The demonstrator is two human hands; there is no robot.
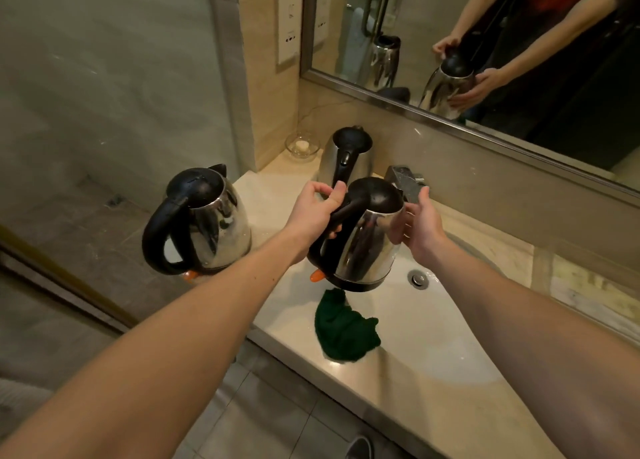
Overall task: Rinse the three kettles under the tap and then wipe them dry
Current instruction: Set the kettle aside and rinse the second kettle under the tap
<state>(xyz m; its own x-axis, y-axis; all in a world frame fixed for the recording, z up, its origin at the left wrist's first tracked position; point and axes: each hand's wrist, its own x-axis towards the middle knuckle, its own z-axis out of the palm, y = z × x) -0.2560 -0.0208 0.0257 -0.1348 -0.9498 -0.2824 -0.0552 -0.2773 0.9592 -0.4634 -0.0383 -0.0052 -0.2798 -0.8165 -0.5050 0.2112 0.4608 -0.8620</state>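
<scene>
Steel kettle (pixel 367 236), black-lidded, slightly tilted, hangs in your hands above basin (pixel 433 337), at 7 o'clock from tap (pixel 405 181). Your left hand (pixel 313 212) grasps its black handle. Your right hand (pixel 420 226) lies with relaxed fingers against steel side, not clenched. Second kettle (pixel 207 223) stands on worktop (pixel 270 188) at 9 o'clock. Third kettle (pixel 346 157) stands at 12 o'clock, behind your left hand. Green cloth (pixel 343 330) lies on basin edge at 6 o'clock.

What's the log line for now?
left hand: grips kettle handle | right hand: on kettle side | kettle: above sink | cloth: sink rim
</scene>
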